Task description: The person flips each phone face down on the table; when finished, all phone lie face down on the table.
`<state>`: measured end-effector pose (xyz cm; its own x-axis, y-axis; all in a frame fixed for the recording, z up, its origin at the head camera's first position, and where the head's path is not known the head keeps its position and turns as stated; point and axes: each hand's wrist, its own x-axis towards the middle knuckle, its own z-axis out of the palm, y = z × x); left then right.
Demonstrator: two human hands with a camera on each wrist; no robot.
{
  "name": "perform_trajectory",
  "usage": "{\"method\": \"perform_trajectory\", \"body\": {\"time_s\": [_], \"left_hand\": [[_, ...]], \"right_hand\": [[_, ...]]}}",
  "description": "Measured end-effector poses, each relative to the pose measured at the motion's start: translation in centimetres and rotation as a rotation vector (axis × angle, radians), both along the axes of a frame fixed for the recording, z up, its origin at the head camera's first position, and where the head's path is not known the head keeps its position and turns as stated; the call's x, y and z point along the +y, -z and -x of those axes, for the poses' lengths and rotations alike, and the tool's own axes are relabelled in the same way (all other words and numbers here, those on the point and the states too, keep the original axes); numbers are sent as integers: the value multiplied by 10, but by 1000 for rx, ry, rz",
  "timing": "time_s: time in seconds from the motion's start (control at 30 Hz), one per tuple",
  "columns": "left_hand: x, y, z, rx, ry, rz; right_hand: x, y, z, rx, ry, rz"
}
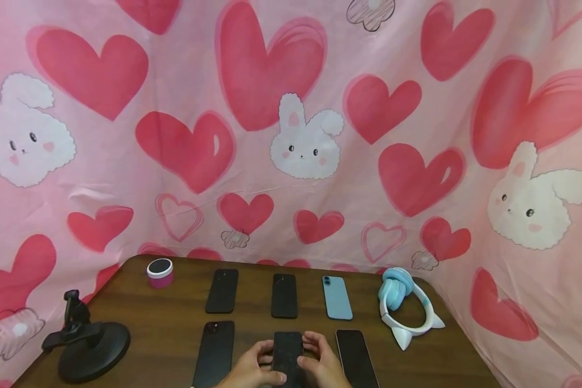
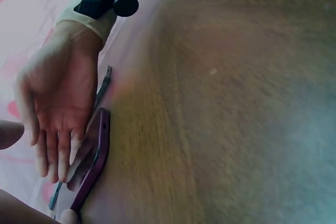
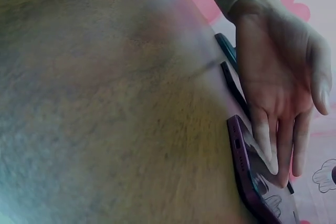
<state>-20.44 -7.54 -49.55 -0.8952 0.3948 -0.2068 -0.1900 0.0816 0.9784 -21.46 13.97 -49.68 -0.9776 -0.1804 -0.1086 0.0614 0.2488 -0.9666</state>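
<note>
A dark phone (image 1: 286,347) lies on the table at the front middle, and in the wrist views its edge (image 3: 240,148) looks purple. Beside its left long side is my left hand (image 1: 253,366), thumb over the lower left part. My right hand (image 1: 322,360) is at the right side, thumb tip over that edge. Seen from the right wrist, the left hand (image 3: 275,72) has its palm sideways and fingers straight, thumb raised apart. The left wrist view shows the right hand (image 2: 65,87) likewise, fingers extended alongside the phone. Neither hand is curled round it.
Other phones lie around: a black one (image 1: 214,353) at left, another (image 1: 357,358) at right, and two dark ones (image 1: 222,291) plus a light blue one (image 1: 337,297) behind. Cat-ear headphones (image 1: 409,307), a pink-and-white round speaker (image 1: 160,273) and a black stand (image 1: 94,350) share the table (image 1: 165,334).
</note>
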Motion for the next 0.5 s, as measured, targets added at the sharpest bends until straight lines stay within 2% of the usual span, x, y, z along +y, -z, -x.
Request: {"method": "perform_trajectory", "body": {"time_s": [0.27, 0.5], "left_hand": [[1, -8, 5, 35, -40, -2], [2, -4, 3, 50, -65, 21]], "right_hand": [[-6, -7, 5, -7, -14, -35], [-6, -2, 4, -21, -23, -34]]}}
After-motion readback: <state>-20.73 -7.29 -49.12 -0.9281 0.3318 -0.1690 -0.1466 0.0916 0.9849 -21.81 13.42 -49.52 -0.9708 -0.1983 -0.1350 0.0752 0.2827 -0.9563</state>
